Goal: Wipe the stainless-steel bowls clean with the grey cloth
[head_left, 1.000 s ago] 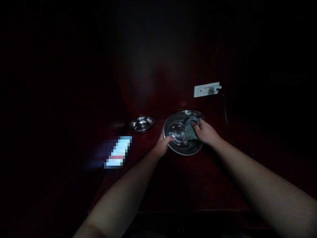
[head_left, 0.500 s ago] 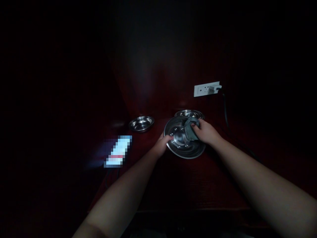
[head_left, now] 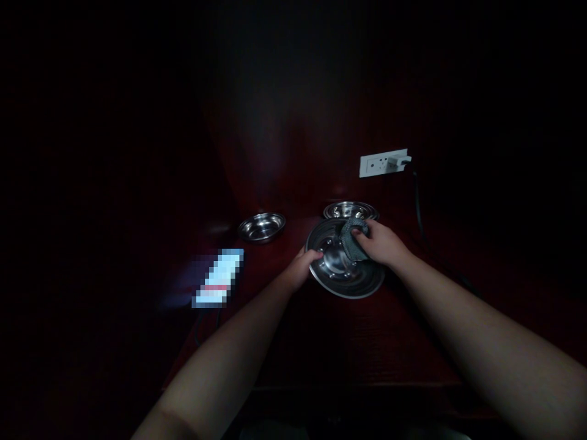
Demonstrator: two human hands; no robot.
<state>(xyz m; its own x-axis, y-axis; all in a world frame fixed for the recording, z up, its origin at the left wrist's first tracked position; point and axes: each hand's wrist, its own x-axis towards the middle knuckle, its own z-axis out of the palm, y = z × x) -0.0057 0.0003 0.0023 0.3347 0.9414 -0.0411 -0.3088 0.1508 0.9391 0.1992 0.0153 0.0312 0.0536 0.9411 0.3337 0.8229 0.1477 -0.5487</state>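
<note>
A shiny metal bowl (head_left: 337, 263) is tilted toward me above the dark red table. My left hand (head_left: 300, 269) grips its left rim, thumb inside and the other fingers hidden behind the wall. In my right hand (head_left: 383, 241) is a grey-green cloth (head_left: 354, 238), pinched under the thumb and pressed to the inner wall at the bowl's upper right. Just behind the bowl stands another metal bowl (head_left: 342, 209), partly covered by it. Farther left is a shallow metal dish (head_left: 261, 227).
A lit phone (head_left: 220, 278), its screen blurred, is at the left with a cable below it. On the back wall a white socket panel (head_left: 383, 163) holds a plug, and a dark cord (head_left: 419, 211) hangs down at the right. The room is very dark.
The held bowl has shifted slightly down and to the right and turned a little. The cloth stays against its upper right inner wall; both hands keep their grip.
</note>
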